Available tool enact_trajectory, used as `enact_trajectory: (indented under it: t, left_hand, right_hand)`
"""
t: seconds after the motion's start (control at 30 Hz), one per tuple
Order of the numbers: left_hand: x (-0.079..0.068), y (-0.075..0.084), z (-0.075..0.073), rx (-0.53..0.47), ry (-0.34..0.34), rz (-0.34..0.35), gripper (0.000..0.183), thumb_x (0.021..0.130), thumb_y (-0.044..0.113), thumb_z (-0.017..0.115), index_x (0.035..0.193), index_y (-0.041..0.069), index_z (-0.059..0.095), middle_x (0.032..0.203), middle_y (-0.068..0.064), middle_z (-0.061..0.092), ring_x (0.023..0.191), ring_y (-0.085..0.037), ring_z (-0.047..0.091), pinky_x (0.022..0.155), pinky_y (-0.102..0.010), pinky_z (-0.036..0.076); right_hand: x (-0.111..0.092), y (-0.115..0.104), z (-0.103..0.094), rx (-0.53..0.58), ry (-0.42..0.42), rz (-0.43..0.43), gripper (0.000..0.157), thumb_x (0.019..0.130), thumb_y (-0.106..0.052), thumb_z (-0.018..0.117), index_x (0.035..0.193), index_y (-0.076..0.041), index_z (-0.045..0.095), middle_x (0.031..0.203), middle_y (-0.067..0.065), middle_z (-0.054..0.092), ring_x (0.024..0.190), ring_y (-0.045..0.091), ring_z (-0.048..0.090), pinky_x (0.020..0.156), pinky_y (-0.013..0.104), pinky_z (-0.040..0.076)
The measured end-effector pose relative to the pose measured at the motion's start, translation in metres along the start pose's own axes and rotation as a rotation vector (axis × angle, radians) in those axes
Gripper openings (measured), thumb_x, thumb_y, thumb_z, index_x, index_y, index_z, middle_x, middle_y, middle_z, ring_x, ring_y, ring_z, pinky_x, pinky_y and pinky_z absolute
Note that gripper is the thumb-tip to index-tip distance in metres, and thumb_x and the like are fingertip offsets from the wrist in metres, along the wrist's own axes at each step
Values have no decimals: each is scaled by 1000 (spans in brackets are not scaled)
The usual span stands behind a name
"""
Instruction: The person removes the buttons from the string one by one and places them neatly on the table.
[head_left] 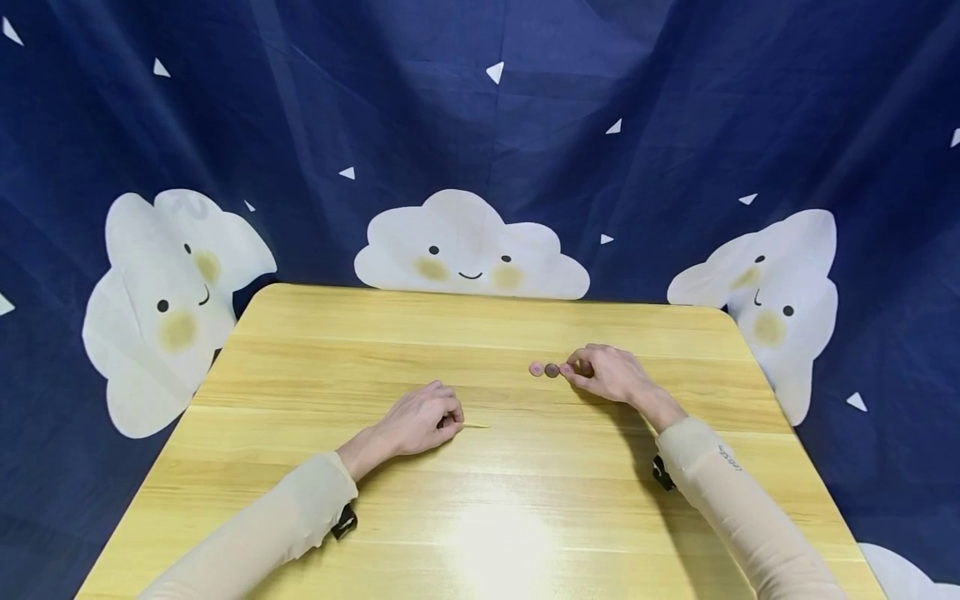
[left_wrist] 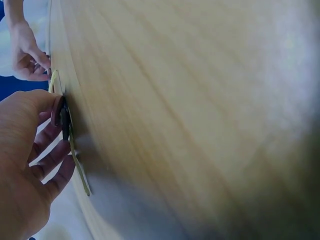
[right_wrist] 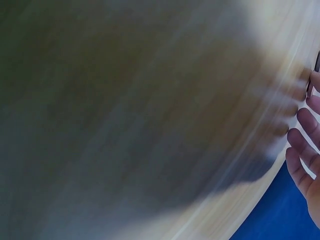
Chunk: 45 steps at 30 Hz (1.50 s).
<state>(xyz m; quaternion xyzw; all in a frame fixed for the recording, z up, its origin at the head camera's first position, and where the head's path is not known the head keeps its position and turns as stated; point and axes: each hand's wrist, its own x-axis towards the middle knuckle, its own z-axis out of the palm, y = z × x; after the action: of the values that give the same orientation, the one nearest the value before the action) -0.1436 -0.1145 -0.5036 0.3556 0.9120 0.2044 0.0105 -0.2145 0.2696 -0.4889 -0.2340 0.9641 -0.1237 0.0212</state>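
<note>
On the wooden table, a pink button, a dark brown button and another pink button lie in a row. My right hand pinches the right-hand pink one between thumb and fingertips; the right wrist view catches only its fingers at the edge. Nearer the front left, my left hand has curled fingers. In the left wrist view its thumb and fingers hold dark, round, button-like pieces, partly hidden. A thin yellow strip runs along the tabletop beneath that hand and sticks out to its right.
The light wooden table has rounded far corners and a bright glare patch near the front. Behind it hangs a dark blue curtain printed with white clouds and small triangles. Black wrist devices sit under both sleeves.
</note>
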Motion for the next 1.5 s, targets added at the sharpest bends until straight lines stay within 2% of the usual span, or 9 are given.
enact_trajectory:
  t: [0.37, 0.53, 0.7, 0.9, 1.1, 1.23, 1.3, 1.4, 1.5]
  left_hand:
    - [1, 0, 1, -1, -1, -13, 7, 95, 20, 72, 89, 24, 74, 90, 13, 64, 89, -7, 50, 74, -21, 43]
    - [1, -1, 1, -3, 1, -11, 5, 95, 22, 73, 90, 24, 75, 89, 13, 63, 88, -6, 50, 73, -20, 43]
    - [1, -1, 2, -7, -5, -17, 4, 96, 23, 73, 92, 24, 75, 90, 13, 64, 89, -6, 51, 74, -21, 44]
    - [0, 0, 1, -7, -4, -23, 4, 96, 25, 73, 92, 24, 74, 90, 14, 63, 90, -7, 51, 76, -22, 45]
    - [0, 0, 1, -6, -3, -24, 4, 96, 26, 73, 93, 24, 75, 91, 14, 63, 91, -7, 52, 76, -23, 46]
    - [0, 0, 0, -8, 1, -19, 5, 97, 27, 74, 93, 24, 75, 90, 13, 63, 90, -7, 52, 77, -24, 46]
    - [0, 0, 0, -8, 3, -16, 5, 97, 27, 74, 93, 24, 74, 89, 13, 62, 90, -7, 52, 77, -24, 46]
    - [1, 0, 0, -8, 3, -15, 6, 97, 27, 74, 93, 24, 74, 89, 14, 62, 90, -7, 52, 77, -24, 46]
    - [1, 1, -1, -9, 4, -16, 6, 98, 27, 74, 92, 24, 73, 89, 13, 62, 90, -7, 52, 77, -24, 46]
  right_hand:
    - [-4, -1, -2, 15, 2, 16, 24, 98, -43, 72, 109, -23, 78, 82, -5, 62, 74, 11, 53, 65, 32, 44]
    - [-7, -7, -6, 5, 7, 27, 27, 96, -43, 74, 113, -23, 78, 89, -6, 66, 77, 10, 57, 67, 34, 49]
    - [-10, -23, -8, -3, 22, -13, 30, 93, -40, 77, 115, -20, 77, 93, -4, 70, 81, 11, 63, 68, 37, 54]
    - [-11, -44, 0, 22, 57, -74, 33, 93, -39, 78, 119, -19, 77, 93, -4, 71, 83, 13, 66, 70, 37, 56]
    - [-12, -69, 7, 57, 51, -134, 33, 95, -38, 77, 117, -15, 76, 95, -3, 73, 87, 16, 70, 75, 38, 59]
    - [-11, -82, 10, 77, 52, -169, 31, 95, -37, 77, 118, -16, 76, 96, -3, 76, 104, 23, 75, 83, 42, 61]
    - [-11, -88, 11, 88, 56, -183, 30, 95, -36, 77, 118, -17, 77, 95, -4, 77, 107, 25, 75, 89, 45, 59]
    - [-9, -97, 13, 86, 70, -203, 29, 93, -36, 79, 116, -18, 78, 93, -4, 75, 101, 22, 74, 90, 46, 54]
    - [-8, -106, 17, 91, 77, -218, 28, 91, -36, 81, 113, -19, 79, 92, -5, 73, 87, 15, 66, 83, 36, 44]
